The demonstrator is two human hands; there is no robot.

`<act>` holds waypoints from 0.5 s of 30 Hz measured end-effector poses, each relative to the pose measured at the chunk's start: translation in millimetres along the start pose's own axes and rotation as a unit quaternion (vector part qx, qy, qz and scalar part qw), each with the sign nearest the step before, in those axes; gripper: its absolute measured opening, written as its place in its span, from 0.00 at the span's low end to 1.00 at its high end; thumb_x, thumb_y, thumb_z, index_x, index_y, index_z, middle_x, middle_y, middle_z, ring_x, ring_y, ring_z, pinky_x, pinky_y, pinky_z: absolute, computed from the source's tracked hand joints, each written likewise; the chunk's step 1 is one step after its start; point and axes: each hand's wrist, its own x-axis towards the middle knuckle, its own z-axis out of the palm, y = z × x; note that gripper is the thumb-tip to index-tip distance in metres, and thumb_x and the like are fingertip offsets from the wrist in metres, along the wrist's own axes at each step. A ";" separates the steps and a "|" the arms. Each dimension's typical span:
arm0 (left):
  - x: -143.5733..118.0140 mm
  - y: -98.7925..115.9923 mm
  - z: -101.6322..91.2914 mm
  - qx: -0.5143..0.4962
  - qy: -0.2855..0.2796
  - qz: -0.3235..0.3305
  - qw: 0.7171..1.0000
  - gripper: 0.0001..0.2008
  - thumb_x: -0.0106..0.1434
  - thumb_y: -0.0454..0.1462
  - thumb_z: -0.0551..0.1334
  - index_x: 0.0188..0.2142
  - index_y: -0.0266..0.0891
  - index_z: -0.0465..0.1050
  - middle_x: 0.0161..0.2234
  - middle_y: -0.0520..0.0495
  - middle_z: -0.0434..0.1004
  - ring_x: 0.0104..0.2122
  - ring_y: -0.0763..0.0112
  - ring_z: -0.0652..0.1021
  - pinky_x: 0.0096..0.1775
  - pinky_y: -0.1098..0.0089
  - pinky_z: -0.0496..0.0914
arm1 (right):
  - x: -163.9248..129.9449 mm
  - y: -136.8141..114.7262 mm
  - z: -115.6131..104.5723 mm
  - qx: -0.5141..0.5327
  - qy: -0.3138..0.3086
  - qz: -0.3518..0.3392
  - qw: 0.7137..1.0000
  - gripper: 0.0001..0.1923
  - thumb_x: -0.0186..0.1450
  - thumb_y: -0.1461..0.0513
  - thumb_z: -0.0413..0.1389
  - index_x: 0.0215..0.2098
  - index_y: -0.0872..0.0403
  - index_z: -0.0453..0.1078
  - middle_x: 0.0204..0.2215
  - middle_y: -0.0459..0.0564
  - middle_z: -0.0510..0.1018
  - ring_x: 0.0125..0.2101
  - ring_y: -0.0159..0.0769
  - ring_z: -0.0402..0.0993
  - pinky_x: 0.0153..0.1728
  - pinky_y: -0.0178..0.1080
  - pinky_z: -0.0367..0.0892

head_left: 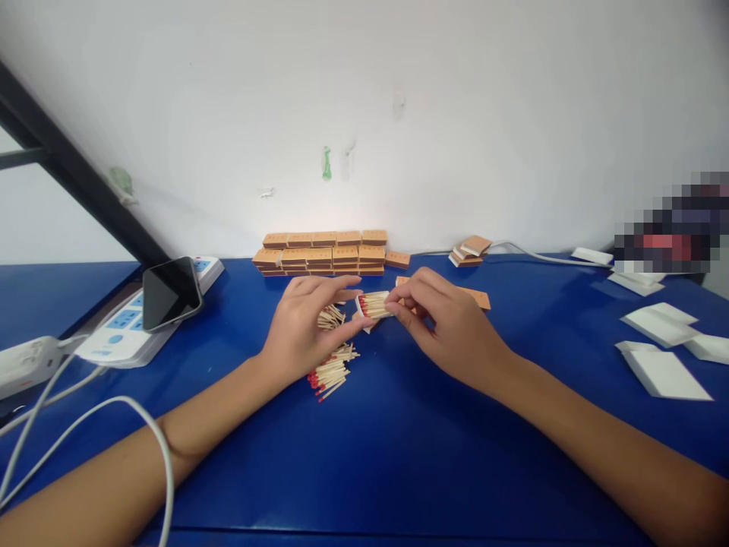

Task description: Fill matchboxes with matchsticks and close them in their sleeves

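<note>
A small white matchbox tray (360,304), filled with red-tipped matches (374,306), is between my hands above the blue table. At its left end, my left hand (307,323) has the thumb at the lower edge and fingers near the upper edge, spanning the tray. My right hand (449,323) pinches at the right end, its thumb and index finger on the plain ends of the matches. Loose matches (330,372) lie in a pile below and partly behind my left hand. Orange matchbox covers (475,298) are partly hidden behind my right hand.
Stacked orange matchboxes (319,254) stand against the wall, with a smaller pile (471,251) to their right. White trays (664,371) lie at the right. A phone (171,294) rests on a power strip (125,342) at the left; a white cable (165,448) crosses my left forearm.
</note>
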 end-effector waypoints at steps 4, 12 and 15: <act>-0.4 -4.6 0.8 0.015 0.008 -0.036 0.999 0.26 0.63 0.44 0.74 0.57 0.45 0.71 0.44 0.51 0.87 0.48 0.61 0.83 0.52 0.60 0.71 | -9.0 -14.5 12.5 0.038 -0.074 -0.043 0.996 0.06 0.76 0.61 0.53 0.45 0.52 0.72 0.42 0.52 0.76 0.39 0.38 0.75 0.43 0.42 0.71; 0.4 -4.2 1.9 0.018 0.014 -0.044 0.999 0.26 0.62 0.43 0.75 0.56 0.45 0.71 0.44 0.52 0.86 0.47 0.61 0.84 0.52 0.60 0.70 | -19.5 -30.3 29.6 0.065 -0.184 -0.045 0.980 0.05 0.73 0.62 0.58 0.45 0.54 0.75 0.41 0.51 0.77 0.39 0.38 0.74 0.39 0.40 0.70; 0.5 -4.2 2.2 0.014 0.014 -0.041 0.999 0.26 0.62 0.43 0.75 0.57 0.45 0.71 0.44 0.51 0.86 0.47 0.60 0.84 0.52 0.60 0.70 | -18.6 -31.2 31.9 0.067 -0.191 -0.053 0.978 0.05 0.73 0.63 0.57 0.44 0.54 0.75 0.39 0.50 0.76 0.39 0.37 0.74 0.39 0.39 0.69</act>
